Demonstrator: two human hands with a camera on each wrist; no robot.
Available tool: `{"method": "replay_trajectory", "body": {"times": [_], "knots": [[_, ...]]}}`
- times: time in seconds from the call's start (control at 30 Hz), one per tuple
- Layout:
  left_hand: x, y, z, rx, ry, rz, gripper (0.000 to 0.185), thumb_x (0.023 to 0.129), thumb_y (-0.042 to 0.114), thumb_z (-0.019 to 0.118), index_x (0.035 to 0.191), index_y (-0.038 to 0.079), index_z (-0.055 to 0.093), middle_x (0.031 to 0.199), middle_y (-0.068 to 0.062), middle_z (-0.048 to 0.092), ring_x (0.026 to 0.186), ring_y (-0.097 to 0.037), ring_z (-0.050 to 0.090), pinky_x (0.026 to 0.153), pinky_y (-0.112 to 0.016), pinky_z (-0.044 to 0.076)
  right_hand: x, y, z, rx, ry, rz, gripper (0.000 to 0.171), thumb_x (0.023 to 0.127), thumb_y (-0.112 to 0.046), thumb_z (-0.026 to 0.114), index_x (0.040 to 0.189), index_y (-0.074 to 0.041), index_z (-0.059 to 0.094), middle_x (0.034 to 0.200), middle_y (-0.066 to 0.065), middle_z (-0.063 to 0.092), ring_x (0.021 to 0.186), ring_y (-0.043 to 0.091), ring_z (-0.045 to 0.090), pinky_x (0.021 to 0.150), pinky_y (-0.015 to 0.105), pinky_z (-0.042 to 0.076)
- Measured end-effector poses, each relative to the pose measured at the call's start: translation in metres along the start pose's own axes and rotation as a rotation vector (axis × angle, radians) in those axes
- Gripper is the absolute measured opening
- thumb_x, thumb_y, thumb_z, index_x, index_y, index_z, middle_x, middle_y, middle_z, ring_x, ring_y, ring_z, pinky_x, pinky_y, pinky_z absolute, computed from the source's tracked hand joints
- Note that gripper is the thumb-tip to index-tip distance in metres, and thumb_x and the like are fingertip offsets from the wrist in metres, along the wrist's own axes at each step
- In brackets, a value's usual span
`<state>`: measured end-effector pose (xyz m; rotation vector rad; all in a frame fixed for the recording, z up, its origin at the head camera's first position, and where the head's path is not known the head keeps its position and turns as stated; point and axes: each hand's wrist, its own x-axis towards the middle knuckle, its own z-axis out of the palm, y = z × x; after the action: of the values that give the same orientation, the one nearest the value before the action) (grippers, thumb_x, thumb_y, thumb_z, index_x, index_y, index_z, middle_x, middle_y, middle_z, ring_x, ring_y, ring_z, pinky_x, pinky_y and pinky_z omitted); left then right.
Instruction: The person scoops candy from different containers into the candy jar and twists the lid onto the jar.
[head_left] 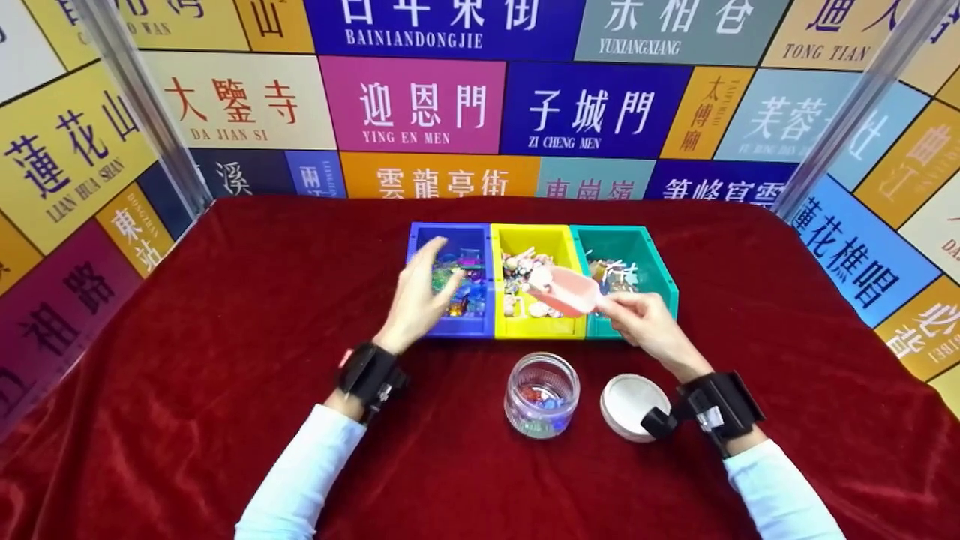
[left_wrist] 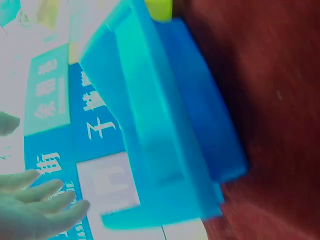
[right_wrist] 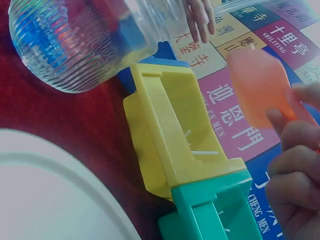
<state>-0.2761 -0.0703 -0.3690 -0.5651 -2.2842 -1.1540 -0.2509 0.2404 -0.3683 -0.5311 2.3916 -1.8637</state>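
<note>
While the right hand [head_left: 649, 326] is pinching the handle of a pink scoop [head_left: 571, 290] over the yellow bin [head_left: 537, 240], the left hand [head_left: 420, 296] is hovering with fingers spread and released over the blue bin [head_left: 448, 234], holding nothing. The scoop's load is hard to tell, it is tilting over the shells in the yellow bin. Just in front of the yellow bin a glass jar [head_left: 541, 394] is standing open on the desk [head_left: 225, 360], with only a shallow layer of coloured bits inside, so filling looks barely started and most is left. Its white lid [head_left: 634, 405] is lying beside the jar, right of it. The green bin [head_left: 637, 247] is sitting right of the yellow bin.
</note>
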Motion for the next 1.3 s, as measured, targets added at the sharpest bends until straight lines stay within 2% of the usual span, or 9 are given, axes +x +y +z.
{"method": "replay_trajectory", "body": {"times": [0.13, 0.27, 0.4, 0.63, 0.8, 0.93, 1.03, 1.2, 1.3], "knots": [[-0.004, 0.013, 0.003, -0.105, -0.098, 0.04, 0.05, 0.083, 0.019, 0.061, 0.123, -0.007, 0.045, 0.124, -0.022, 0.049, 0.115, -0.03, 0.046, 0.099, -0.036, 0.035, -0.005, -0.001, -0.006, 0.02, -0.101, -0.046, 0.016, 0.089, -0.009, 0.051, 0.084, 0.001, 0.063, 0.049, 0.0, 0.026, 0.041, 0.01, 0.02, 0.039, 0.025, 0.013], [-0.008, 0.025, 0.006, -0.213, -0.265, 0.037, 0.053, 0.083, 0.024, 0.062, 0.124, -0.004, 0.045, 0.123, -0.021, 0.05, 0.113, -0.03, 0.048, 0.095, -0.038, 0.039, -0.009, -0.003, -0.013, -0.003, -0.205, -0.096, 0.015, 0.089, -0.005, 0.05, 0.081, 0.002, 0.061, 0.049, 0.003, 0.023, 0.041, 0.013, 0.019, 0.039, 0.027, 0.015], [-0.012, 0.034, 0.009, -0.279, -0.422, 0.02, 0.054, 0.084, 0.026, 0.061, 0.126, -0.002, 0.043, 0.126, -0.018, 0.049, 0.115, -0.028, 0.046, 0.096, -0.038, 0.038, -0.013, -0.005, -0.017, -0.034, -0.28, -0.127, 0.014, 0.088, -0.002, 0.05, 0.08, 0.004, 0.06, 0.05, 0.005, 0.025, 0.042, 0.015, 0.022, 0.038, 0.027, 0.017], [-0.021, 0.044, 0.015, -0.372, -0.628, -0.044, 0.061, 0.081, 0.029, 0.064, 0.131, 0.005, 0.04, 0.13, -0.01, 0.047, 0.119, -0.021, 0.045, 0.099, -0.036, 0.035, -0.021, -0.013, -0.026, -0.091, -0.339, -0.104, 0.014, 0.087, -0.003, 0.052, 0.078, 0.0, 0.062, 0.052, 0.006, 0.03, 0.044, 0.013, 0.027, 0.038, 0.027, 0.02], [-0.027, 0.047, 0.021, -0.408, -0.76, -0.007, 0.073, 0.076, 0.027, 0.069, 0.136, 0.005, 0.032, 0.135, -0.012, 0.04, 0.122, -0.024, 0.041, 0.098, -0.037, 0.036, -0.025, -0.017, -0.031, -0.141, -0.367, -0.081, 0.014, 0.087, -0.005, 0.054, 0.079, -0.002, 0.064, 0.053, 0.004, 0.032, 0.045, 0.012, 0.029, 0.039, 0.027, 0.024], [-0.031, 0.049, 0.027, -0.4, -0.829, 0.022, 0.083, 0.071, 0.023, 0.074, 0.138, 0.005, 0.028, 0.136, -0.013, 0.038, 0.121, -0.025, 0.042, 0.096, -0.038, 0.039, -0.027, -0.019, -0.032, -0.167, -0.376, -0.101, 0.014, 0.086, -0.004, 0.054, 0.079, -0.003, 0.065, 0.055, 0.004, 0.033, 0.048, 0.012, 0.032, 0.041, 0.027, 0.027], [-0.034, 0.05, 0.031, -0.376, -0.868, 0.037, 0.086, 0.068, 0.022, 0.076, 0.138, 0.006, 0.028, 0.135, -0.01, 0.041, 0.118, -0.021, 0.044, 0.095, -0.032, 0.04, -0.029, -0.019, -0.031, -0.185, -0.364, -0.103, 0.013, 0.086, -0.005, 0.055, 0.079, -0.005, 0.066, 0.057, 0.0, 0.039, 0.053, 0.011, 0.037, 0.045, 0.026, 0.031], [-0.038, 0.052, 0.035, -0.258, -0.891, 0.09, 0.087, 0.064, 0.028, 0.079, 0.135, 0.006, 0.033, 0.126, -0.007, 0.049, 0.112, -0.015, 0.048, 0.094, -0.022, 0.038, -0.033, -0.028, -0.025, -0.268, -0.343, -0.084, 0.012, 0.085, -0.007, 0.058, 0.081, -0.007, 0.069, 0.067, -0.001, 0.059, 0.064, 0.013, 0.051, 0.058, 0.024, 0.043], [-0.04, 0.051, 0.037, -0.196, -0.888, 0.128, 0.087, 0.062, 0.031, 0.08, 0.133, 0.007, 0.035, 0.122, -0.005, 0.052, 0.108, -0.015, 0.051, 0.093, -0.019, 0.038, -0.036, -0.039, -0.02, -0.315, -0.342, -0.064, 0.011, 0.084, -0.01, 0.059, 0.082, -0.007, 0.069, 0.07, 0.0, 0.063, 0.066, 0.014, 0.054, 0.062, 0.024, 0.046]]}}
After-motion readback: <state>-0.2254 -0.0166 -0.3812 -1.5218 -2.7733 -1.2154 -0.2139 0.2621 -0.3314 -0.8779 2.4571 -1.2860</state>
